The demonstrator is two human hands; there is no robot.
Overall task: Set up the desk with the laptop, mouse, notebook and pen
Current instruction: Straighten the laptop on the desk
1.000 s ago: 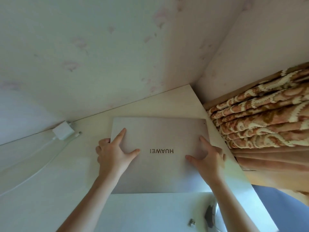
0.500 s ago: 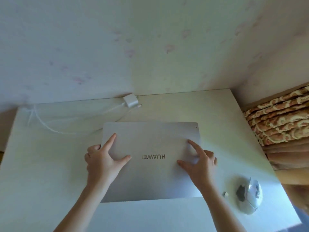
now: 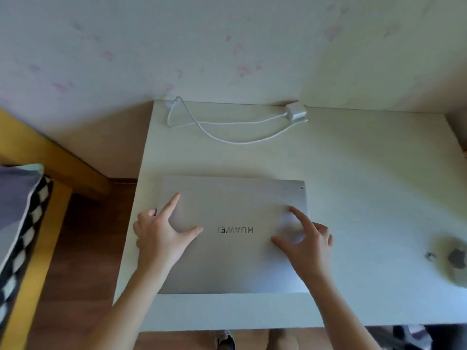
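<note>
A closed silver laptop (image 3: pixel 235 203) lies flat on the white desk (image 3: pixel 366 173), left of its middle, its logo upside down to me. My left hand (image 3: pixel 161 233) rests on the lid's left side, outer fingers curled over the left edge. My right hand (image 3: pixel 305 241) presses spread fingers on the lid's right side. A white mouse (image 3: pixel 454 261), blurred, sits at the desk's right edge, a small dongle (image 3: pixel 430 256) beside it. No notebook or pen is in view.
A white charger brick (image 3: pixel 296 112) and its looped cable (image 3: pixel 227 132) lie along the desk's back edge by the wall. Left of the desk are wooden floor (image 3: pixel 83 248), a yellow wooden frame (image 3: pixel 50 157) and a checkered cushion (image 3: pixel 22 223).
The view has swung left and down, so the desk's left edge, floor and cushion now show and the curtain is gone. Both hands stay on the laptop lid, which now lies closer to the desk's left edge.
</note>
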